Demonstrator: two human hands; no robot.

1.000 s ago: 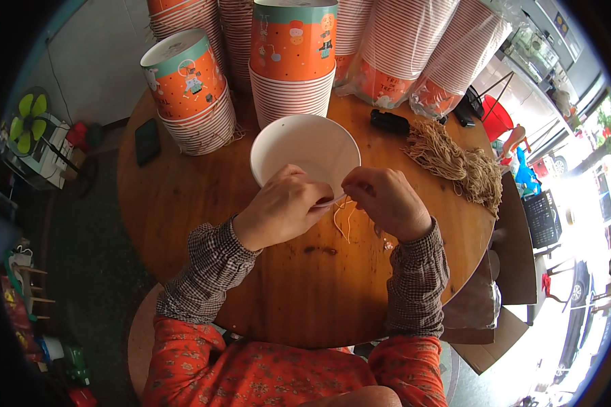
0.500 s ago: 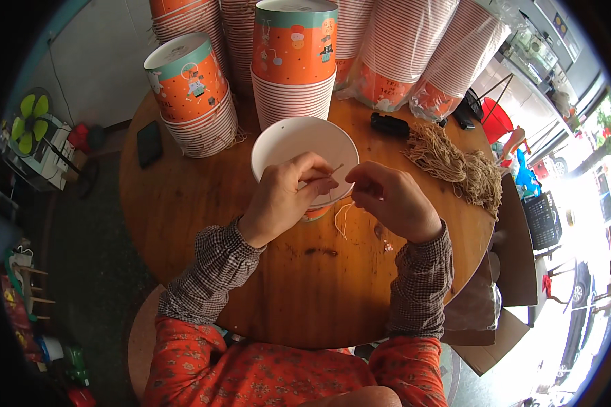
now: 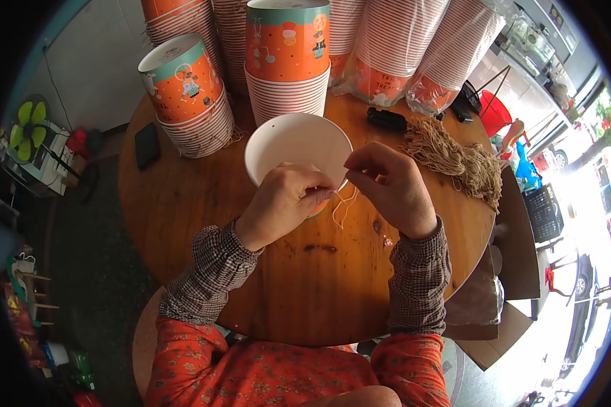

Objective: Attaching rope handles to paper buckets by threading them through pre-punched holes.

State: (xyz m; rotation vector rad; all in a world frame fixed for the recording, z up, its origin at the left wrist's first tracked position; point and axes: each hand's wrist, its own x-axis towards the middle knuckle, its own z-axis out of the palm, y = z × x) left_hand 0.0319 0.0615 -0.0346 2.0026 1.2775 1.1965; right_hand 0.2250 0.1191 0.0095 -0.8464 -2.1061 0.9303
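A white-lined paper bucket [image 3: 299, 144] stands before me, its mouth tilted toward me and a small hole near its far rim. At the near rim, my left hand [image 3: 285, 203] is closed, thumb and forefinger pinching a thin beige string [image 3: 343, 211]. Loose loops of that string hang over the table beside the bucket. My right hand [image 3: 395, 186] is also closed in a pinch, just right of the rim; its fingertips seem to grip the string, though little of it shows there. My hands hide much of the bucket's near side.
Stacks of orange and green buckets [image 3: 288, 44] line the table's [image 3: 285, 298] far side, some in clear plastic [image 3: 387, 61]. A bundle of beige strings [image 3: 455, 159] lies at right beside a black object [image 3: 387, 119]. A dark phone [image 3: 147, 146] rests at left.
My left fingers have lowered from inside the bucket's mouth to its near rim. The string end that stuck up between the hands no longer shows. My right hand has shifted slightly upward.
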